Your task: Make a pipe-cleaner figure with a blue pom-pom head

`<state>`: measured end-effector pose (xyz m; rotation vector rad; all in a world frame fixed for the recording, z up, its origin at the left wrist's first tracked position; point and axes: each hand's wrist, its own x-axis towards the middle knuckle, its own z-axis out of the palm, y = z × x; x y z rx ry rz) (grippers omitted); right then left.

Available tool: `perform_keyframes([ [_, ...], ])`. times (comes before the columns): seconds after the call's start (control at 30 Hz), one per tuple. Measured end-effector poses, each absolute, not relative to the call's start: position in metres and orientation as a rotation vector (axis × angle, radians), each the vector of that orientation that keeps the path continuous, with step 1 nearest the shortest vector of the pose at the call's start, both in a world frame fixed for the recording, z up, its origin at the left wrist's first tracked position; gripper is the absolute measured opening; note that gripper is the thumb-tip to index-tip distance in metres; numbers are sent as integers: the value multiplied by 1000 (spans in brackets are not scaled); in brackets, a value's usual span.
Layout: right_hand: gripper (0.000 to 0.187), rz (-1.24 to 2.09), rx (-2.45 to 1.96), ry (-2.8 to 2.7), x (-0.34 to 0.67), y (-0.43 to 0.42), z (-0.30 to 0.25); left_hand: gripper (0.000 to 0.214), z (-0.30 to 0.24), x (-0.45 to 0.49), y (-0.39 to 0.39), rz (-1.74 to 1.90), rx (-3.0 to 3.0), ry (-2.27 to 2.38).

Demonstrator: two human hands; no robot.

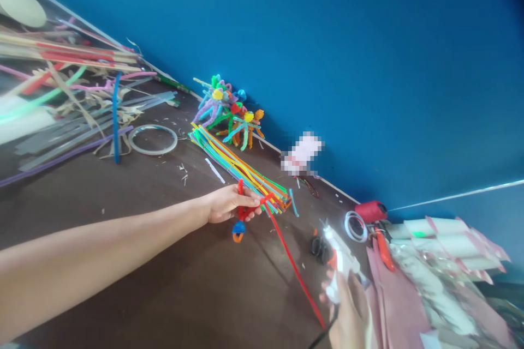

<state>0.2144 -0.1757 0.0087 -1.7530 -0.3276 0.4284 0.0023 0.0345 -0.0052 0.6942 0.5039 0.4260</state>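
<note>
The left hand (231,204) is clamped on a red pipe-cleaner figure (245,210), a blue-and-orange loop (238,232) hanging below the fingers and a long red stem (297,275) reaching toward the right hand (347,313). That hand is wrapped around a white hot glue gun (339,259), with no brand legible. Just beyond lies a bundle of pipe cleaners (237,169). Finished pipe-cleaner figures (229,112) stand along the table's (123,262) far edge against a blue wall (368,65), beside a pixelated pink card (301,152), unreadable.
</note>
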Motion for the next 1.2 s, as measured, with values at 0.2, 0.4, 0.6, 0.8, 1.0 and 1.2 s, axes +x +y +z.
perform_keyframes([
  [0.2, 56, 305, -1875, -343, 239, -221, -11, 8, -4, 0, 38, 412, 612, 475],
  [0.4, 45, 14, -2404, -603, 239, -228, 23, 11, -9, -6, 46, 416, 572, 293],
  [0.6, 30, 261, -2063, -1530, 198, -160, 39, 4, 0, -6, 46, 405, 451, 249],
  [0.8, 41, 86, -1631, -2017, 153, -96, 38, 5, 9, 1, 32, 224, 553, 470],
  [1.0, 26, 15, -1383, -1984, 142, -83, 20, 5, 11, 4, 26, 196, 739, 537],
  [1.2, 20, -23, -1365, -1908, 154, -92, 17, 6, 11, 8, 22, 181, 828, 578],
])
